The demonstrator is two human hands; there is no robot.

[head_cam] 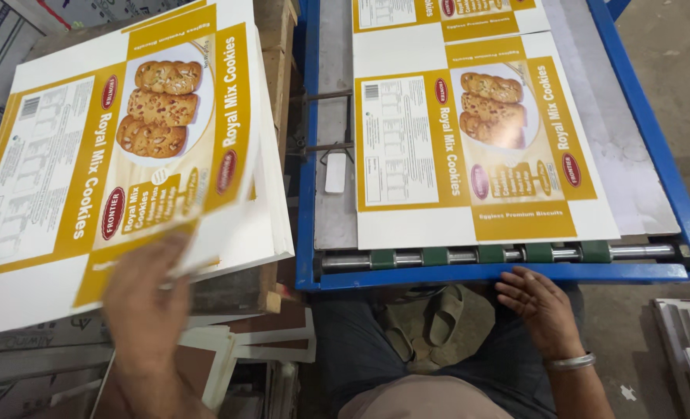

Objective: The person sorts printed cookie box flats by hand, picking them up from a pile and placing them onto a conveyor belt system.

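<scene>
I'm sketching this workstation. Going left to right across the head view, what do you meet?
Stack of printed carton sheets with the left hand on its near edge → blue machine frame → printed sheet on the machine bed → right hand on the frame's near rail.

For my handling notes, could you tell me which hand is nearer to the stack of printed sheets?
Left. The left hand is touching the top of the stack of printed sheets; the right hand is apart, resting by the blue tray.

Dusty grey floor (655,46), perhaps concrete.
</scene>
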